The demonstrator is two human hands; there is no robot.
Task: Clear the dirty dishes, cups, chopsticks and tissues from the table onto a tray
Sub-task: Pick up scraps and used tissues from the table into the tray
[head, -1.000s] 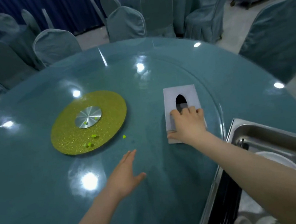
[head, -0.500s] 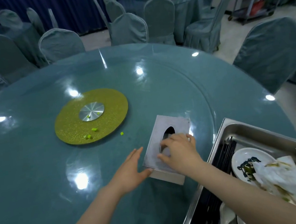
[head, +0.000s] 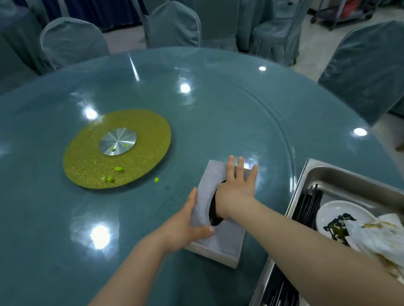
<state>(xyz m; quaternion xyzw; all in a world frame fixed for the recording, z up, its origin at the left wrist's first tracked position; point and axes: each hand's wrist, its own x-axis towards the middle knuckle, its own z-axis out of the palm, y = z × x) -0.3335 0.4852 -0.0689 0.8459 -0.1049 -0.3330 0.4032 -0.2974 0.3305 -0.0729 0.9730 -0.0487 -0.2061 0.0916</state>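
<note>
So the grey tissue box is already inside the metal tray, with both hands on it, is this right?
Not quite. In the head view the tissue box lies on the table, beside the tray, not inside it. Both hands, left and right, are on it.

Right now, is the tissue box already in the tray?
No, the tissue box sits on the table beside the tray, with both hands on it.
</note>
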